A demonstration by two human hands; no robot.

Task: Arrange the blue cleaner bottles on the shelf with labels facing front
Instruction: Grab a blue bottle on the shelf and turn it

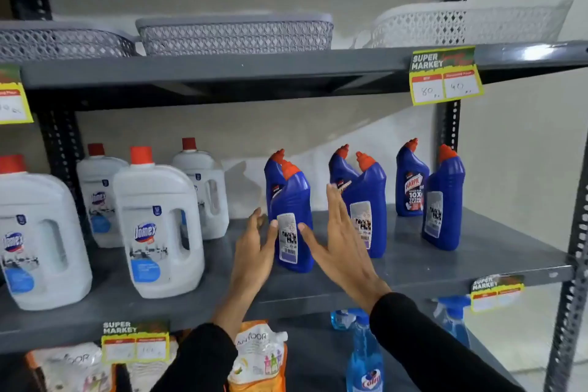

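Six blue bottles (291, 219) on grey shelf (413, 267)

Grey shelf (413, 267): blue bottles (291, 219), white jugs (159, 226).

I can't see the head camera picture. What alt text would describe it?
Two open hands, left hand and right hand, flank a blue bottle at the front of a grey shelf, its barcode side facing out. Five more blue bottles stand behind and to its right; white jugs stand to the left.

Open gap between white jugs (159, 226) and blue bottles (291, 223); bottles crowd rightward.
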